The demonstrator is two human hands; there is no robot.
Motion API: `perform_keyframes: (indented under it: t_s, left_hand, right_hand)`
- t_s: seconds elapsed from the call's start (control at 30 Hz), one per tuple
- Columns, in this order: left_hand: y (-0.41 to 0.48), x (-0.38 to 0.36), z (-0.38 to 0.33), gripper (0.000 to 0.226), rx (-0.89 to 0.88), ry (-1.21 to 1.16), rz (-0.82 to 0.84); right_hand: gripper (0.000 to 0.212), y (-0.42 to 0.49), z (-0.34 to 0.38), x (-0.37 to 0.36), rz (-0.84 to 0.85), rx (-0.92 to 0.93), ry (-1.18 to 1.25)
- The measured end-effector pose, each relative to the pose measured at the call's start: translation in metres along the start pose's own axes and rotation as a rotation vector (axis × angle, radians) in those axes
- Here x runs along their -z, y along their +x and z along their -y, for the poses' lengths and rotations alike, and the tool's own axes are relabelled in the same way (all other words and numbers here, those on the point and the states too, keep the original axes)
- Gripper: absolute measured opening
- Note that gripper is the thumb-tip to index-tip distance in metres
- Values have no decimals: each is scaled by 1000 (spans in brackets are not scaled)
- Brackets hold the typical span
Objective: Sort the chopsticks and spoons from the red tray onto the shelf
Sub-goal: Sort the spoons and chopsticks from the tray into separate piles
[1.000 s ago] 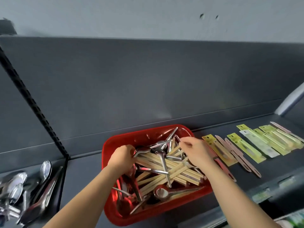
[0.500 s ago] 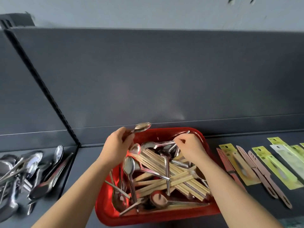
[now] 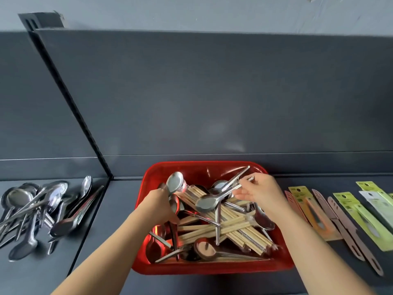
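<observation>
Spoons [image 3: 204, 249] and pale wooden chopsticks [image 3: 225, 226] lie tangled in the red tray [image 3: 212, 270], which sits on the shelf [image 3: 110, 220] against its back wall. Step in hand: spoon extraction. Grip state: the left hand [image 3: 158, 204] is curled round the handle of one spoon [image 3: 174, 183], bowl raised above the heap; the right hand [image 3: 258, 191] pinches the handle end of a second spoon [image 3: 207, 202]. Next move calls for lifting both free of the crossed chopsticks, then carrying them to the spoon pile [image 3: 42, 205] on the left shelf section. Spoons are polished metal
</observation>
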State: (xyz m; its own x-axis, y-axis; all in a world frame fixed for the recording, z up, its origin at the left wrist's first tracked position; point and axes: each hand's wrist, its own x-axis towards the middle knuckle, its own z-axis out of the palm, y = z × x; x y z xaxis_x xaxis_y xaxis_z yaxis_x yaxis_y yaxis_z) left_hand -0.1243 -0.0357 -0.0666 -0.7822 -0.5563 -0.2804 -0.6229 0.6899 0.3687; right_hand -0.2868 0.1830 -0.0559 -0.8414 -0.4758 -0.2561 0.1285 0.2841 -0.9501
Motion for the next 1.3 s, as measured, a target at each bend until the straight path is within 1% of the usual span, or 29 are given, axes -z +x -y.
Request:
perform_keyframes:
  t_s: [0.1,0.2,0.3,0.37,0.43,0.5,0.53,0.6,0.63,0.67,0.7,0.8,0.87,0.93,1.0,1.1,1.17,1.3]
  left_hand:
    - [-3,-2,-3,67,11,14,11]
    - [-5,-4,-4,65,19,-14,29]
    - [-7,-8,-4,73,42,-80,42]
    - [-7,-10,-5,78,50,-115,28]
    - [-7,-10,-5,71,57,-146,24]
    - [-7,-10,-4,55,66,-218,32]
    - [-6,-9,-4,46,76,-277,40]
    - [-5,-10,-3,27,84,-378,49]
    - [-5,-9,-3,19,78,-400,44]
    - [-5,-9,-3,15,69,-419,37]
    - [-6,-8,-3,15,60,-436,31]
    - [-8,-5,-2,26,41,-454,5]
    - [-11,-4,-1,29,44,-528,14]
    - [-12,-5,-1,25,41,-593,33]
    - [-14,-5,0,27,8,-521,29]
    - [-18,-7,-2,45,18,-366,-10]
    - [-19,-8,-4,51,66,-272,-47]
    - [-20,-9,-7,70,121,-195,-56]
  right_hand:
    - [9,-11,-5,-3,35,-50,-144]
    - [8,-23,-9,-3,20,6,-390]
    - [12,-29,-14,-5,-1,45,-446]
    - [10,-33,-15,-10,38,62,-505]
    - [9,-37,-18,-17,110,69,-577]
    - [12,-39,-18,-26,162,73,-686]
    - [18,-40,-16,-30,176,75,-754]
    - [38,-40,-13,-36,184,87,-893]
    - [44,-39,-12,-40,180,100,-958]
    - [44,-39,-11,-43,171,115,-1008]
    - [44,-38,-11,-45,166,121,-1038]
    - [38,-35,-7,-45,213,115,-1092]
    - [36,-34,-4,-41,282,108,-1066]
    - [36,-34,-1,-35,347,106,-904]
    - [34,-33,1,-30,359,115,-799]
    - [31,-33,0,-22,318,98,-727]
    - [33,-33,-3,-17,260,73,-662]
    - [35,-32,-6,-8,113,53,-489]
